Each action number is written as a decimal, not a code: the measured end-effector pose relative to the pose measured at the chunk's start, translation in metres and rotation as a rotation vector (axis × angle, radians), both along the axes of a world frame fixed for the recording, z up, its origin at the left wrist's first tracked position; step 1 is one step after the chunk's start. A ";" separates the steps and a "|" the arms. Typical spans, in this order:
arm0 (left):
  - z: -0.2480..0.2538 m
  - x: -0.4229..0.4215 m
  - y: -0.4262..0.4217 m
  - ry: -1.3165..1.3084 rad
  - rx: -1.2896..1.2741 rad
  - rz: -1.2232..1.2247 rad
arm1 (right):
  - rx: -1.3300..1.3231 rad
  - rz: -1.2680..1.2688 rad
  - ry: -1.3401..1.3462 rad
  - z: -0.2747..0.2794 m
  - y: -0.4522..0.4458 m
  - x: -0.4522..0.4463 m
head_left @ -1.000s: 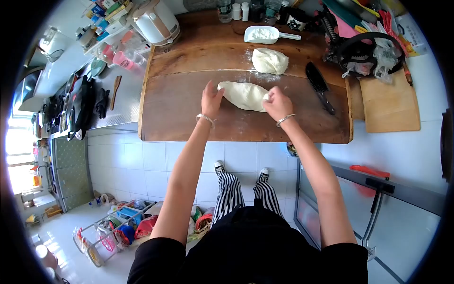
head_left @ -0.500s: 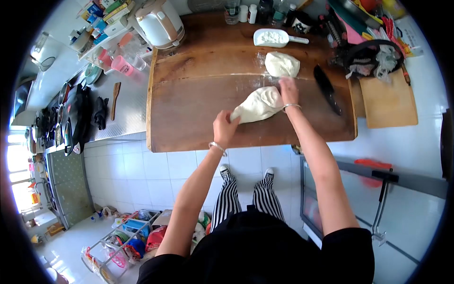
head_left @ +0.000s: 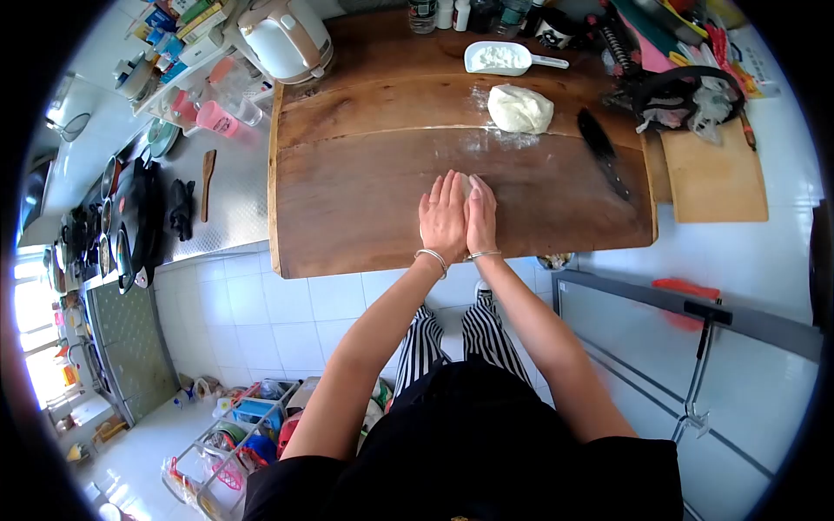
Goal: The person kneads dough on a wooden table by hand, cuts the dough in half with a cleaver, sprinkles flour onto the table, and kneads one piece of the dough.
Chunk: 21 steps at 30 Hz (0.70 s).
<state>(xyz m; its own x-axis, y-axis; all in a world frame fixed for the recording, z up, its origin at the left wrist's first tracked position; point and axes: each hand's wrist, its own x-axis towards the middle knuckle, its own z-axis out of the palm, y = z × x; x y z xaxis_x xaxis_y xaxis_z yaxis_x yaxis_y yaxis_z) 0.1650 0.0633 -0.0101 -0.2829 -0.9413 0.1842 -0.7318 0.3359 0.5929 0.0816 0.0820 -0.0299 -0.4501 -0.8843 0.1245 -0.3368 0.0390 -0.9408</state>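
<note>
My left hand (head_left: 444, 217) lies flat on a piece of dough (head_left: 466, 186) near the front middle of the wooden board (head_left: 347, 200), its fingers stretched forward. Right beside it, touching it, my right hand (head_left: 480, 215) rests on the same dough with its fingers extended. Only a small pale bit of this dough shows between the fingertips; the hands cover the rest. Behind them to the right sits a second lump of dough (head_left: 519, 109), with loose flour around it. Further back lies a white scoop (head_left: 498, 58) holding white powder.
To the right on the board is a black knife (head_left: 596, 137). A white kettle (head_left: 285, 43) stands at the back left, bottles (head_left: 423, 15) along the back. Beyond the right edge are a black-rimmed basket (head_left: 643, 95) and a cutting board (head_left: 717, 178). A wooden spatula (head_left: 208, 185) lies left.
My hands were apart at the two ends of the stretched, then folded dough. They have come together over it, and the dough is now mostly hidden beneath them.
</note>
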 end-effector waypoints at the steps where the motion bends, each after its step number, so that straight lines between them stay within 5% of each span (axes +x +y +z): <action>1: 0.002 -0.001 -0.003 -0.116 0.028 -0.032 | -0.049 0.001 0.038 -0.003 -0.003 -0.003; 13: -0.005 -0.047 -0.110 -0.044 0.141 0.256 | -0.017 -0.002 -0.028 -0.006 -0.124 -0.044; 17: -0.011 -0.036 -0.111 -0.065 0.003 0.291 | 0.140 0.228 0.063 0.002 -0.132 -0.054; 19: 0.018 -0.015 -0.088 0.689 0.531 0.289 | 0.059 0.284 -0.257 0.049 -0.098 -0.047; 20: 0.039 -0.001 -0.066 0.758 0.592 0.289 | 0.015 0.319 -0.415 0.068 -0.073 -0.043; 21: 0.041 0.004 -0.042 0.607 0.405 0.328 | -0.109 0.205 -0.152 0.062 -0.048 -0.031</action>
